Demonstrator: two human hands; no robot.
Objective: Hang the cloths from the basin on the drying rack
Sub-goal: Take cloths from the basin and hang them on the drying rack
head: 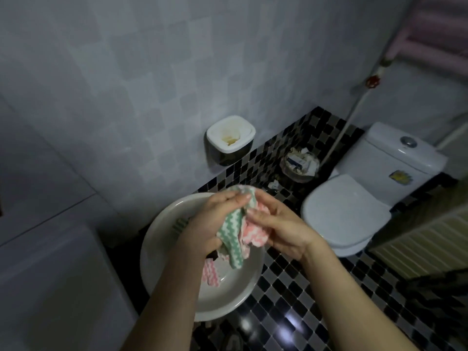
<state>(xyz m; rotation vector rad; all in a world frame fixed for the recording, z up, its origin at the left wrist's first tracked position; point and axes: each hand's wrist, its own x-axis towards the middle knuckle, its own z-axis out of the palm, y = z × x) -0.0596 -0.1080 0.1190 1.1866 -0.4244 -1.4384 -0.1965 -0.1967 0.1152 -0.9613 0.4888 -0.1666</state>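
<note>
A white round basin (162,239) sits on the checkered floor by the wall. Above it my left hand (207,224) grips a green-and-white zigzag cloth (231,229), which hangs down over the basin. My right hand (276,224) pinches a pink-and-white zigzag cloth (255,235) bunched against the green one. Another pink zigzag cloth (210,274) lies inside the basin, partly hidden by my left forearm. A pink rail rack (430,39) is mounted high on the wall at the upper right.
A white toilet (354,206) stands to the right of the basin. Beside it is a waste bin (300,164) full of paper. A wall-mounted white box (229,140) hangs above the basin. A white appliance (50,287) fills the left. A radiator (425,236) is at right.
</note>
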